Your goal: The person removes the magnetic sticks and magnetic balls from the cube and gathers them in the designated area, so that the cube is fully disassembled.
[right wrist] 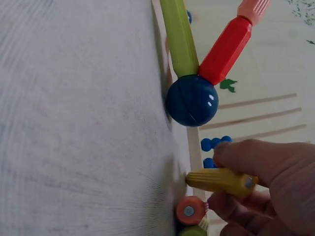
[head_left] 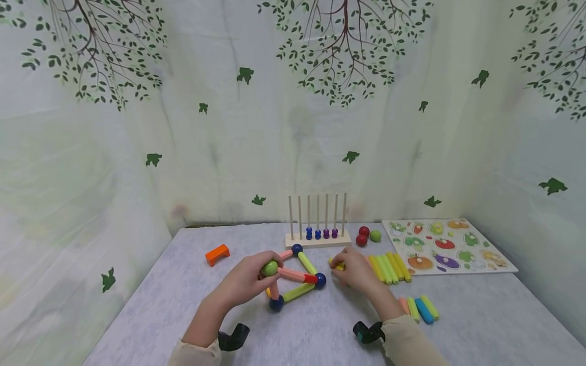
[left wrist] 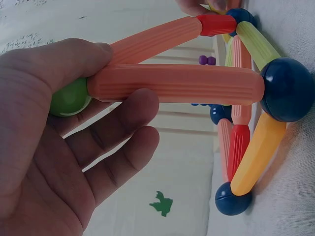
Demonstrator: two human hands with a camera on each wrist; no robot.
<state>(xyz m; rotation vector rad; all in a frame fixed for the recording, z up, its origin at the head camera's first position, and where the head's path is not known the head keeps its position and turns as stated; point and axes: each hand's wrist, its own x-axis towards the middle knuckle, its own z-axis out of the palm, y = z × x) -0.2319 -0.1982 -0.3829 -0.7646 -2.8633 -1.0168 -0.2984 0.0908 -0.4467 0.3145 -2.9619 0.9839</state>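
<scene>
My left hand (head_left: 244, 278) grips a green ball (head_left: 269, 268) at the top of a frame of magnetic building rods, thumb and fingers around it. Salmon rods (left wrist: 177, 83) run down from that ball. Dark blue balls (left wrist: 288, 89) form the base corners, joined by lime rods (head_left: 298, 292) and an orange rod (left wrist: 261, 155). One slanting rod has a red end (right wrist: 227, 50) that meets a blue ball (right wrist: 192, 101). Right of the frame, my right hand (head_left: 359, 271) pinches a short yellow rod (right wrist: 216, 181) between thumb and fingers, low over the table.
Behind stands a wooden peg rack (head_left: 318, 243) with blue and purple beads. Red balls (head_left: 361, 240) and a green ball (head_left: 375, 235) lie beside it. Rows of rods (head_left: 394, 267) and a vegetable picture board (head_left: 450, 246) are at right, an orange block (head_left: 217, 254) at left.
</scene>
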